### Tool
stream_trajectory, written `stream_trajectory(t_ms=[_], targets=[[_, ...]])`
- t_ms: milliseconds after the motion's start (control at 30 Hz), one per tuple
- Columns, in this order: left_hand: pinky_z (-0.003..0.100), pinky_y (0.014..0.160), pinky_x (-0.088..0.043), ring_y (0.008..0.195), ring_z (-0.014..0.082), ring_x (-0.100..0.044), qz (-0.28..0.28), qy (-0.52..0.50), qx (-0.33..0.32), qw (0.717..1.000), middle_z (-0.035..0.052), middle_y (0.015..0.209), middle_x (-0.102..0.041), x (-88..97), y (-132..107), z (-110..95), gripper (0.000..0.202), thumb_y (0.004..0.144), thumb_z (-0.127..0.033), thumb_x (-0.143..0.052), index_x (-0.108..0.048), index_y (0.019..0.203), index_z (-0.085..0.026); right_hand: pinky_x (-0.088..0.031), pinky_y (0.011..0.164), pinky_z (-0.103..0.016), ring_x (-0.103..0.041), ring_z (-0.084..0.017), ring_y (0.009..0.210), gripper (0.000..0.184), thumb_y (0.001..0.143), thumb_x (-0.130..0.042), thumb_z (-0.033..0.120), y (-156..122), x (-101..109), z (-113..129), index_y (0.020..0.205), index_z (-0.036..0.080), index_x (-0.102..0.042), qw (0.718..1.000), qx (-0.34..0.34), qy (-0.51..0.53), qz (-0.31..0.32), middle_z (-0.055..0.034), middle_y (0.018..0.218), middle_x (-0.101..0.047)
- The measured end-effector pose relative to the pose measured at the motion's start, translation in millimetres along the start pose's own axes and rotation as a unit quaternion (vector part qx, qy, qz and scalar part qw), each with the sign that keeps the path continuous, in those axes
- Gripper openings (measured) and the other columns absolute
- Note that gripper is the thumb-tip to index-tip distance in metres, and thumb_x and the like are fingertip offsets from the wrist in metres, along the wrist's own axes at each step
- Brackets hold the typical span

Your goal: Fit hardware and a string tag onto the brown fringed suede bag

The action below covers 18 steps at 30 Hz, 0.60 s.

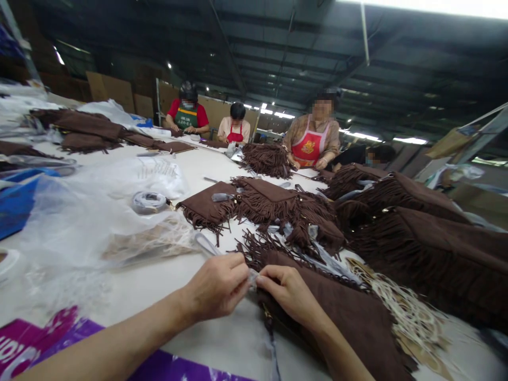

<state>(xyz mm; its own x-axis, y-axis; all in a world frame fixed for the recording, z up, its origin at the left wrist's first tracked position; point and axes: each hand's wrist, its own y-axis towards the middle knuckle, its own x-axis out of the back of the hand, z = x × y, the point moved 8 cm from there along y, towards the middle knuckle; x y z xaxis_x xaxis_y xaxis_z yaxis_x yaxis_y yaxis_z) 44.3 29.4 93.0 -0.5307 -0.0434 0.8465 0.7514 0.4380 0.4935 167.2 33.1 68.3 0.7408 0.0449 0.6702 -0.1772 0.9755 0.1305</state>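
My left hand (218, 283) and my right hand (288, 291) meet low in the middle of the view. Both are closed in a pinch on a small piece of clear plastic wrap (253, 277) between the fingertips. Under my right hand and forearm lies a brown fringed bag (337, 307), its fringe pointing away from me. Near its left end a gold-coloured clasp (266, 313) joins a plastic-wrapped strap (273, 349) that hangs toward me. Just beyond my left hand a grey wrapped strap loop (206, 244) rests on the white table (159, 301).
Several brown fringed bags (270, 198) lie ahead, with larger stacks (436, 254) at right. Cream cords (408, 301) lie beside the near bag. At left are clear plastic bags (79, 222), a coiled strap (148, 201) and purple packaging (159, 365). Several people work across the table.
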Motion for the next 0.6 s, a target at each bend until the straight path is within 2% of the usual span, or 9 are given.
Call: stream_trajectory(t_ms=[100, 167, 267, 400, 500, 600], targets=[[0.028, 0.059, -0.046, 0.066, 0.0191, -0.059, 0.099, 0.022, 0.060, 0.993, 0.0069, 0.078, -0.065, -23.3, -7, 4, 0.014, 0.090, -0.023, -0.051, -0.060, 0.082, -0.016, -0.038, 0.060, -0.024, -0.059, -0.016, 0.064, 0.025, 0.085, -0.057, 0.029, 2, 2, -5, 0.068, 0.017, -0.071, 1.000, -0.019, 0.018, -0.001, 0.0007, 0.064, -0.067], [0.028, 0.061, -0.046, 0.069, 0.0201, -0.061, 0.117, 0.010, 0.119, 0.986, 0.0065, 0.079, -0.068, -35.1, -10, 11, 0.009, 0.086, -0.021, -0.056, -0.062, 0.083, -0.016, -0.038, 0.059, -0.024, -0.058, -0.016, 0.064, 0.026, 0.085, -0.056, 0.030, 2, 3, -7, 0.069, 0.017, -0.071, 0.999, -0.026, 0.025, -0.003, 0.0004, 0.063, -0.067], [0.024, 0.060, -0.041, 0.065, 0.0164, -0.058, 0.082, -0.101, 0.176, 0.976, 0.0010, 0.069, -0.065, -44.4, -9, 17, 0.010, 0.081, -0.017, -0.058, -0.062, 0.072, -0.017, -0.038, 0.058, -0.023, -0.057, -0.016, 0.063, 0.026, 0.084, -0.056, 0.030, 1, 4, -9, 0.069, 0.016, -0.071, 0.999, -0.033, 0.036, -0.007, 0.0004, 0.063, -0.065], [0.022, 0.053, -0.030, 0.053, 0.0105, -0.043, 0.031, -0.269, 0.223, 0.937, -0.0045, 0.054, -0.048, -50.2, -6, 20, 0.024, 0.082, -0.016, -0.052, -0.052, 0.057, -0.016, -0.037, 0.059, -0.023, -0.057, -0.015, 0.063, 0.025, 0.084, -0.056, 0.029, -1, 3, -8, 0.068, 0.016, -0.071, 0.999, -0.029, 0.029, -0.010, 0.0009, 0.062, -0.065], [0.022, 0.055, -0.029, 0.056, 0.0110, -0.041, 0.005, -0.314, 0.214, 0.925, -0.0039, 0.056, -0.045, -49.4, -4, 18, 0.027, 0.084, -0.020, -0.047, -0.047, 0.058, -0.017, -0.038, 0.060, -0.024, -0.057, -0.015, 0.064, 0.026, 0.084, -0.056, 0.029, 0, 1, -7, 0.067, 0.016, -0.070, 0.999, -0.025, 0.033, -0.013, 0.0008, 0.062, -0.065], [0.022, 0.054, -0.026, 0.055, 0.0106, -0.038, -0.008, -0.305, 0.189, 0.933, -0.0038, 0.056, -0.041, -43.9, -2, 17, 0.027, 0.084, -0.021, -0.044, -0.043, 0.058, -0.017, -0.039, 0.062, -0.024, -0.058, -0.016, 0.066, 0.021, 0.083, -0.057, 0.028, -2, 0, -6, 0.071, 0.017, -0.071, 0.998, -0.024, 0.052, -0.010, 0.0006, 0.065, -0.066]])
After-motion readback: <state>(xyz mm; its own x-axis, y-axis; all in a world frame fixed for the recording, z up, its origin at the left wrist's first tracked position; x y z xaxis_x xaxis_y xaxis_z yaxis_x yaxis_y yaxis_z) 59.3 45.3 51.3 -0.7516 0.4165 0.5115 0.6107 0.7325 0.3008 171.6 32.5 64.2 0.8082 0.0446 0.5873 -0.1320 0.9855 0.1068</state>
